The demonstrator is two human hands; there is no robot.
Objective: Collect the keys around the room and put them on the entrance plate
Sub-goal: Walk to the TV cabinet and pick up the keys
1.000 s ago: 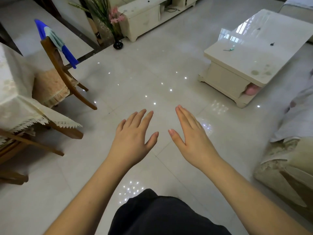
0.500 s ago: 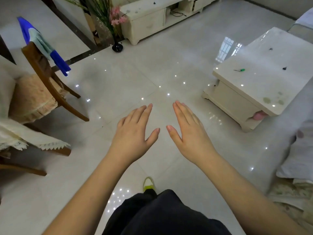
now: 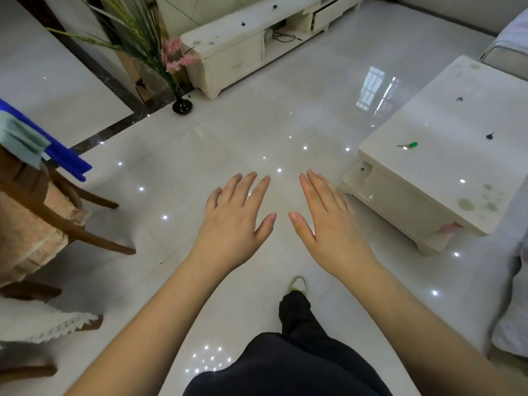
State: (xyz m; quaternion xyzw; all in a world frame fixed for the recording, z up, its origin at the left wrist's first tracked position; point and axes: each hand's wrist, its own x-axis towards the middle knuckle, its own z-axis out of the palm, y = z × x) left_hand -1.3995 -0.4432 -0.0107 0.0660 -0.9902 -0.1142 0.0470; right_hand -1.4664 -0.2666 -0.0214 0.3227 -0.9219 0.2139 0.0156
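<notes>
My left hand (image 3: 235, 221) and my right hand (image 3: 328, 221) are stretched out flat over the tiled floor, fingers apart and holding nothing. A key with a green head (image 3: 409, 145) lies on the cream coffee table (image 3: 445, 178) to the right of my right hand. Two small dark keys lie farther back on that table, one (image 3: 489, 136) behind the green key and one (image 3: 459, 99) beyond it. On the low white cabinet (image 3: 228, 58) at the back sit two more small dark items that look like keys, one (image 3: 243, 23) near its middle and another (image 3: 275, 7) to its right. No entrance plate is in view.
A wooden chair (image 3: 43, 212) with a blue cloth and a table with a lace-edged cover stand at the left. A black vase (image 3: 182, 106) with grasses and pink flowers stands by the cabinet. Sofa cushions line the right edge. My foot (image 3: 297, 284) is stepping forward.
I have walked forward: the coffee table and cabinet came nearer and the chair slid off to the left. My foot came into view. Both hands kept their flat, spread pose.
</notes>
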